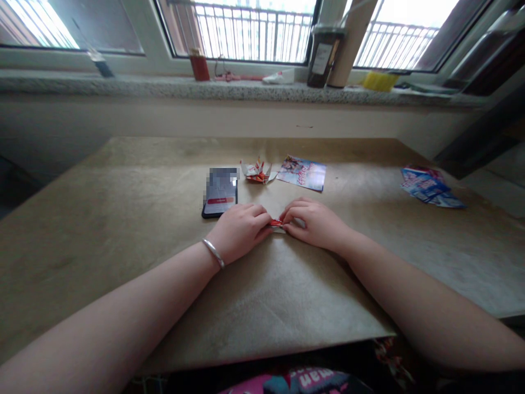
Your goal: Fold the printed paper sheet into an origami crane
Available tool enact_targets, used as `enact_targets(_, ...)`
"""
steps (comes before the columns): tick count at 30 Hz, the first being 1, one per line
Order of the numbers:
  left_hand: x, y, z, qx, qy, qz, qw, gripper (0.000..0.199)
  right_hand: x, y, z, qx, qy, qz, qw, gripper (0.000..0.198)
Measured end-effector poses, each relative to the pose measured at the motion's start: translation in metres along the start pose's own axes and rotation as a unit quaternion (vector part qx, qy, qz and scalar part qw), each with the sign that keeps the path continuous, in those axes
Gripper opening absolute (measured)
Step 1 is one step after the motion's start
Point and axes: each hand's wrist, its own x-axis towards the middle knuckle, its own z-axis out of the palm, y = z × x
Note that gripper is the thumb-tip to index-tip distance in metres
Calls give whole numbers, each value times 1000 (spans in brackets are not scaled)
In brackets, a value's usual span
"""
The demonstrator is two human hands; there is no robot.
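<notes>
Between my two hands, low over the table, is a small piece of red and white folded paper [276, 222]. My left hand [245, 230], with a silver bangle on its wrist, pinches the paper's left end. At the other end my right hand [314, 223] grips it between thumb and fingers. My fingers hide most of the paper. Just beyond the left hand lies a phone [221, 192] with a lit screen. Farther back stands a folded red and white paper shape [258, 172] with pointed tips, beside a flat printed sheet [303, 173].
A fanned stack of blue and red printed cards [430, 187] lies at the table's right. Behind the table [102, 219], the stone window sill [254, 92] bears a dark lidded cup [324, 57], a red container [199, 65] and a yellow item [379, 81].
</notes>
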Motion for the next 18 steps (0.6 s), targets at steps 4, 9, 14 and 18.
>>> enact_targets(4, 0, -1, 2, -9, 2, -5, 1000, 19, 0, 1, 2, 5, 9, 10, 1000, 9)
enact_targets(9, 1, -2, 4, -24, 1, -18, 1000, 14, 2, 0, 6, 12, 24, 47, 999, 9)
enact_targets(14, 0, -1, 6, -31, 20, -32, 999, 16, 3, -2, 8, 12, 39, 83, 996, 7)
enact_targets(18, 1, -1, 7, -25, 19, -22, 999, 12, 2, -3, 7, -21, 40, 95, 994, 14)
